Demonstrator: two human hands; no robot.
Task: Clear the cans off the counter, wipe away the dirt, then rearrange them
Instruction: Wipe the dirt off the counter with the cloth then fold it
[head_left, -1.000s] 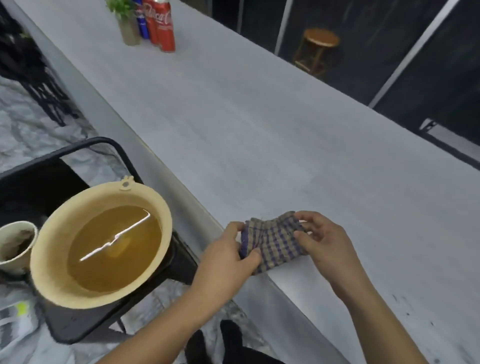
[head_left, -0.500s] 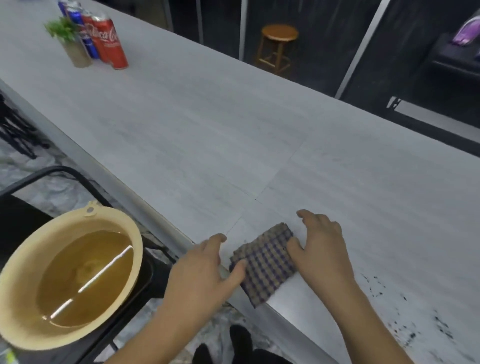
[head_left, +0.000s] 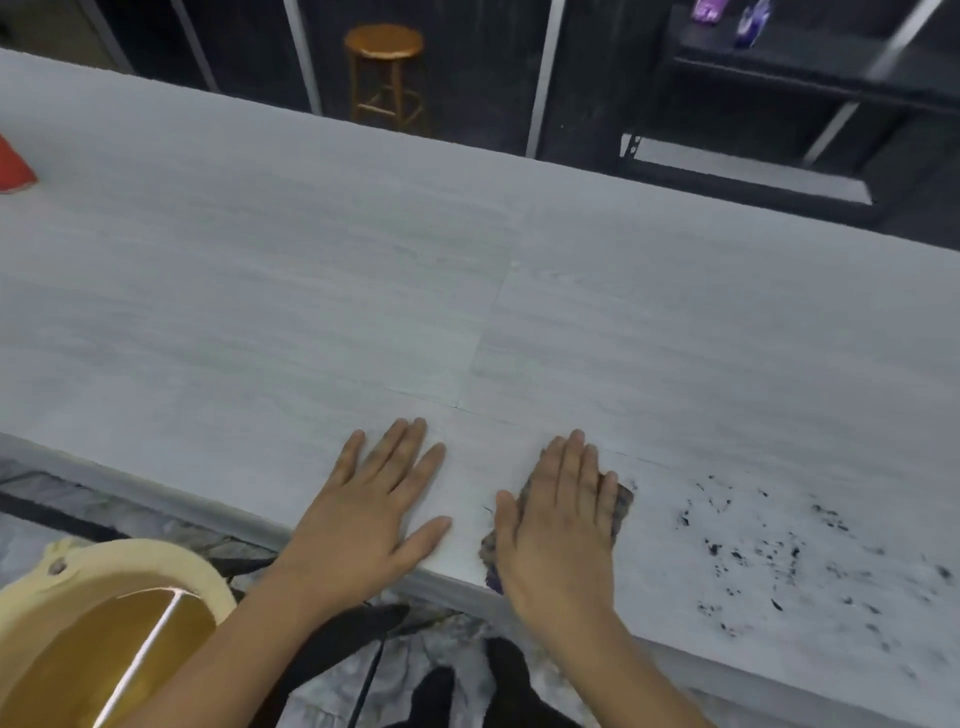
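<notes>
The right hand (head_left: 558, 525) presses a checked cloth (head_left: 621, 501) flat on the tabletop (head_left: 363, 291) near its front edge, its grip released, just left of the dark dirt specks (head_left: 769, 551). The left hand (head_left: 371, 512) lies flat beside it, fingers spread and holding nothing. One red can (head_left: 13, 166) shows at the far left edge.

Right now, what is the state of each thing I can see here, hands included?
left hand: flat on the counter, fingers spread, holding nothing.
right hand: flat, pressing the checked cloth.
checked cloth: folded, pinned at the counter's near edge.
counter: black dirt specks on its right part.
basin: holds yellowish water.
red can: mostly out of frame.
</notes>
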